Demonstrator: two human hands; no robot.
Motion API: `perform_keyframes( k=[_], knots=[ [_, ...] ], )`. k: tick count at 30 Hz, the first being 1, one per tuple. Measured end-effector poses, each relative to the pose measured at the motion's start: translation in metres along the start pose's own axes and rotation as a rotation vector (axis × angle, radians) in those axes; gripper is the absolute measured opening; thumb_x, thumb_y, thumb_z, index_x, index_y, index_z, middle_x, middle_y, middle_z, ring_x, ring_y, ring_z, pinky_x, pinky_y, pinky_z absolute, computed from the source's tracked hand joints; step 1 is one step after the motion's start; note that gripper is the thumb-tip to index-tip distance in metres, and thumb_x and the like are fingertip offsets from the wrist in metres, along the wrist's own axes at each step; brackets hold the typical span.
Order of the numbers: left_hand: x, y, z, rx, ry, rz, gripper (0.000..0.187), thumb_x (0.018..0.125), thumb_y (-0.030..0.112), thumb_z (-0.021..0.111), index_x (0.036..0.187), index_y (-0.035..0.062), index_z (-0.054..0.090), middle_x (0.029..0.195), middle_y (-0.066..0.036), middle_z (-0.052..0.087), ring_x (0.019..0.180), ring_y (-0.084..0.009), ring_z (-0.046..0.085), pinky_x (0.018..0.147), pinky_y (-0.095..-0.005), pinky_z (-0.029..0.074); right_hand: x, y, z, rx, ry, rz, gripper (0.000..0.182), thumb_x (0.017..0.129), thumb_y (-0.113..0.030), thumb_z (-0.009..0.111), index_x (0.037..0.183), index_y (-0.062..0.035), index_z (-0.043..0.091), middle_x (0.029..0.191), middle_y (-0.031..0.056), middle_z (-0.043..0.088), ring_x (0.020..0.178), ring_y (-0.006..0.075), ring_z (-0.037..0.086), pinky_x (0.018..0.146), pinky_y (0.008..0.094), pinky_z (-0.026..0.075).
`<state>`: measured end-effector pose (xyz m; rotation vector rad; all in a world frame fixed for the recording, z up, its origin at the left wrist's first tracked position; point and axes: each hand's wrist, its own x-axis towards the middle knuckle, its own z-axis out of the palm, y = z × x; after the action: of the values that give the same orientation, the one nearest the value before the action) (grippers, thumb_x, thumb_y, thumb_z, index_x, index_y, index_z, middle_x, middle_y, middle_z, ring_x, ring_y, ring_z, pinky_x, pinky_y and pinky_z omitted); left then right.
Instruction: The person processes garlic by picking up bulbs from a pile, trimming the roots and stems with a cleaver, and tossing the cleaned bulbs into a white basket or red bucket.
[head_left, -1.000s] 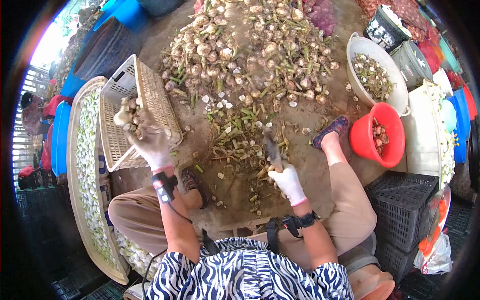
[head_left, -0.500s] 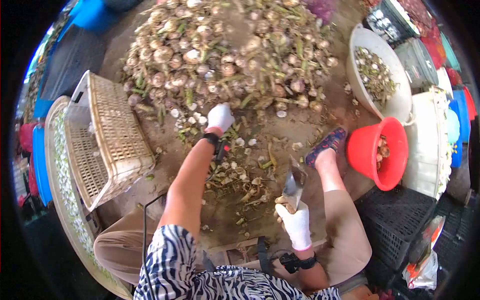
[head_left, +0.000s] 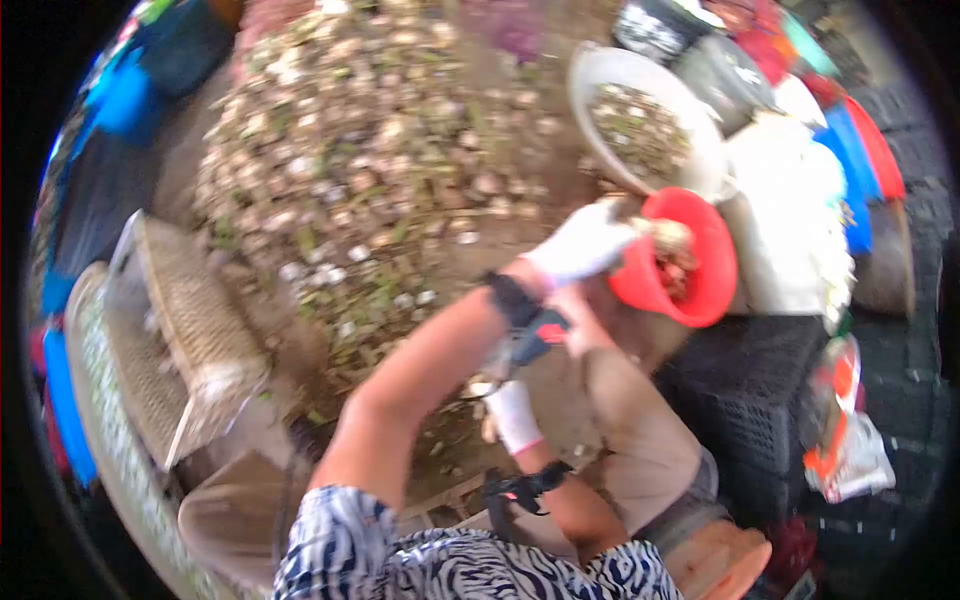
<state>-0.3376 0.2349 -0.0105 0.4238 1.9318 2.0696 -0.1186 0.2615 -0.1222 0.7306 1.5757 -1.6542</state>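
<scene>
My left hand (head_left: 585,245), in a white glove, reaches across to the right, over the near rim of the red bucket (head_left: 628,275). At its fingertips is a pale garlic bulb (head_left: 668,237), blurred by motion, above reddish bulbs (head_left: 676,278) inside the bucket. Low in the middle, my right hand (head_left: 513,418), also gloved, is closed round a knife (head_left: 487,386). My left forearm and wrist strap cover most of its blade.
A large heap of garlic bulbs (head_left: 360,130) covers the ground ahead. A whitish basin (head_left: 590,130) of trimmings stands beyond the bucket. On the left a woven plastic basket (head_left: 205,290) lies tilted. Black crates (head_left: 740,400) sit at right by my leg.
My left hand has swung from the heap's near edge rightward to the red bucket, now with a garlic bulb. My right hand keeps the knife, and the view has turned right.
</scene>
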Motion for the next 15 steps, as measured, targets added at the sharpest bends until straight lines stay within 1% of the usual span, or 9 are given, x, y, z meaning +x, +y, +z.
perform_keyframes(
  k=[1,4,5,6,8,10,11,14,15],
  knots=[
    [0.009,-0.026,-0.003,0.111,0.029,0.107,0.041,0.089,0.028,0.063,0.117,-0.0019,0.062,0.110,-0.019,0.068,0.097,-0.0293,0.066,0.085,-0.0397,0.052,-0.001,-0.002,-0.004,0.045,-0.008,0.016,0.006,0.085,-0.009,0.062,0.086,-0.0033,0.065,0.066,0.0057,0.062,0.049,0.0141,0.056,0.043,0.0274,0.042],
    [-0.020,-0.069,-0.054,0.648,0.298,0.093,0.037,0.078,0.014,0.062,0.112,0.0012,0.064,0.101,-0.024,0.067,0.097,-0.0403,0.064,0.085,-0.0435,0.051,-0.001,0.001,-0.008,0.189,0.034,-0.135,0.008,0.084,-0.007,0.063,0.091,-0.0022,0.064,0.067,0.0076,0.062,0.049,0.0153,0.056,0.041,0.0287,0.044],
    [-0.038,-0.078,-0.080,0.765,0.338,-0.109,0.031,0.077,0.011,0.059,0.107,0.0015,0.066,0.097,-0.022,0.067,0.095,-0.0394,0.065,0.084,-0.0440,0.052,0.002,0.003,-0.010,0.236,0.040,-0.179,0.012,0.084,-0.006,0.064,0.095,-0.0016,0.064,0.069,0.0083,0.063,0.050,0.0155,0.057,0.044,0.0301,0.047],
    [-0.052,-0.109,-0.111,0.890,0.417,-0.182,0.023,0.078,0.011,0.060,0.098,0.0019,0.066,0.094,-0.021,0.067,0.091,-0.0387,0.065,0.081,-0.0457,0.052,-0.004,-0.006,-0.007,0.263,0.061,-0.144,0.011,0.083,-0.004,0.063,0.094,-0.0014,0.064,0.070,0.0073,0.063,0.052,0.0156,0.057,0.048,0.0299,0.048],
    [-0.085,-0.153,-0.173,1.151,0.472,-0.252,0.020,0.082,0.010,0.056,0.098,0.0051,0.066,0.094,-0.020,0.066,0.087,-0.0383,0.066,0.075,-0.0463,0.054,-0.010,-0.016,-0.001,0.243,0.078,-0.122,0.010,0.083,-0.004,0.063,0.093,-0.0014,0.064,0.070,0.0069,0.063,0.052,0.0156,0.057,0.048,0.0294,0.048],
    [-0.100,-0.188,-0.222,1.299,0.331,-0.361,0.020,0.083,0.007,0.054,0.101,0.0048,0.063,0.096,-0.019,0.066,0.087,-0.0372,0.067,0.071,-0.0451,0.055,-0.015,-0.023,0.006,0.200,0.095,-0.099,0.009,0.084,-0.004,0.063,0.093,-0.0011,0.064,0.070,0.0062,0.063,0.053,0.0149,0.057,0.050,0.0273,0.046],
    [-0.102,-0.203,-0.240,1.401,0.207,-0.435,0.025,0.080,0.002,0.056,0.106,0.0006,0.057,0.103,-0.022,0.062,0.084,-0.0380,0.067,0.068,-0.0469,0.055,-0.012,-0.020,0.008,0.195,0.103,-0.091,0.009,0.084,-0.004,0.063,0.093,-0.0011,0.064,0.070,0.0062,0.063,0.053,0.0149,0.057,0.050,0.0273,0.046],
    [-0.104,-0.254,-0.270,1.401,0.209,-0.500,0.024,0.083,0.004,0.054,0.106,0.0009,0.057,0.104,-0.021,0.063,0.083,-0.0354,0.068,0.066,-0.0442,0.056,-0.010,-0.023,0.012,0.138,0.021,-0.083,0.010,0.086,-0.003,0.063,0.095,-0.0007,0.065,0.075,0.0050,0.065,0.062,0.0128,0.061,0.052,0.0258,0.047],
    [-0.105,-0.259,-0.274,1.546,0.176,-0.448,0.027,0.083,0.004,0.054,0.110,0.0011,0.057,0.103,-0.021,0.063,0.083,-0.0345,0.069,0.065,-0.0427,0.056,-0.009,-0.025,0.014,0.131,0.027,-0.071,0.010,0.086,-0.003,0.063,0.095,-0.0007,0.065,0.075,0.0050,0.065,0.062,0.0128,0.061,0.052,0.0258,0.047]
  ],
)
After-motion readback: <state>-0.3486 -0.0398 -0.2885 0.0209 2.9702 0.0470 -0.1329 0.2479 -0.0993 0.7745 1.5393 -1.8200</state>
